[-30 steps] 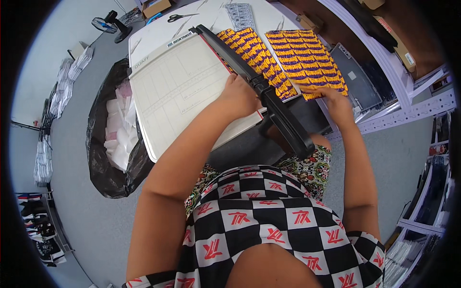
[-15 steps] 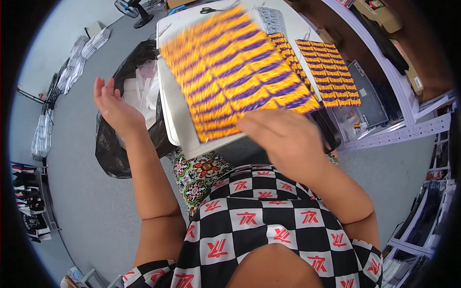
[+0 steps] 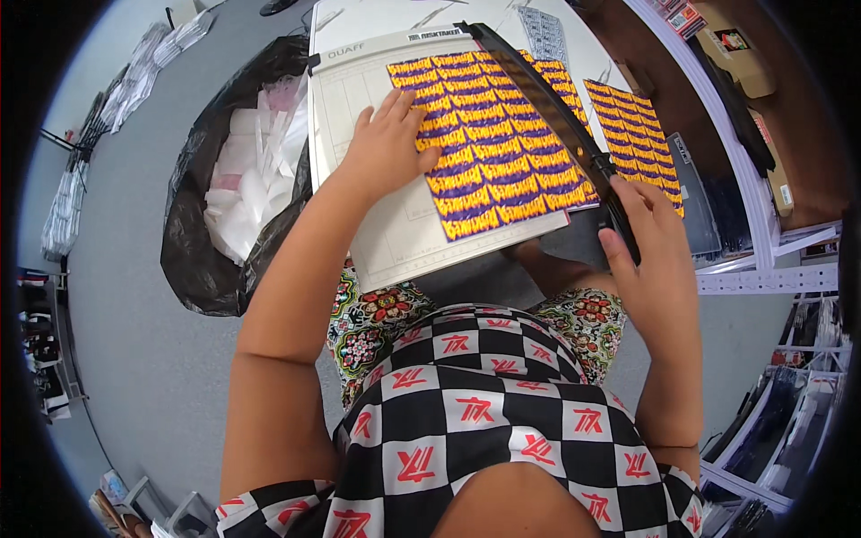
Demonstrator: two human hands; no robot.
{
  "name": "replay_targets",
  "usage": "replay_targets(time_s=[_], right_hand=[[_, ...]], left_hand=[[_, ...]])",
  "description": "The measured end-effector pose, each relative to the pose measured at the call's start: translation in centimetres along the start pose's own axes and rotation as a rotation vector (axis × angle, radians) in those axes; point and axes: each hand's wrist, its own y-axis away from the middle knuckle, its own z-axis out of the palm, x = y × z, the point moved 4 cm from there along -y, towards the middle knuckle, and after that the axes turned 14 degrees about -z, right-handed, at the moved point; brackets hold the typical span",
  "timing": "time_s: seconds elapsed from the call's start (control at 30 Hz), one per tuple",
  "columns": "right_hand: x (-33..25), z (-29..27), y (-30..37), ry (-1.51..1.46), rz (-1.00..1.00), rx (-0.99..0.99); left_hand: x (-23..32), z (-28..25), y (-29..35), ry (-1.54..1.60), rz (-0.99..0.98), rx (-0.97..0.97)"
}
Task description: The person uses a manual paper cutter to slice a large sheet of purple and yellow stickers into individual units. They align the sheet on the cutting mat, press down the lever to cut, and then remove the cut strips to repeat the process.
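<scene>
A sheet of orange and purple stickers (image 3: 502, 143) lies flat on the pale bed of a paper trimmer (image 3: 386, 220). My left hand (image 3: 386, 143) rests on the sheet's left edge with its fingers stretched out. On the right, the trimmer's black blade arm (image 3: 547, 99) slants down along the sheet's right side. My right hand (image 3: 650, 233) is at the arm's near end, with thumb and fingers on either side of the black handle. The part of the handle under my palm is hidden.
Right of the trimmer lies another sticker sheet (image 3: 637, 134); a grey printed sheet (image 3: 543, 34) lies farther back on the white table (image 3: 404, 16). A black bag (image 3: 193, 220) full of white paper scraps stands at the left. Metal shelving (image 3: 762, 280) borders the right side.
The sticker sheet, lifted and blurred before, now lies on the trimmer bed. My left hand came from the air onto it; my right hand left the sheet for the handle.
</scene>
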Motion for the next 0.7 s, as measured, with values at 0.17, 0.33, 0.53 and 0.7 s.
replay_targets(time_s=[0.17, 0.33, 0.53, 0.7], right_hand=[[2.1, -0.3, -0.3, -0.148, 0.283, -0.272], [2.6, -2.8, -2.8, -0.074, 0.131, -0.263], [2.5, -2.6, -3.5, -0.070, 0.181, -0.428], [2.5, -0.9, -3.4, -0.115, 0.218, -0.460]], left_hand=[[0.7, 0.4, -2.9, -0.017, -0.052, -0.081], [1.0, 2.2, -5.9, 0.020, -0.051, -0.082], [1.0, 3.2, -6.7, 0.078, -0.107, 0.099], [0.5, 3.3, -6.4, 0.089, -0.127, 0.179]])
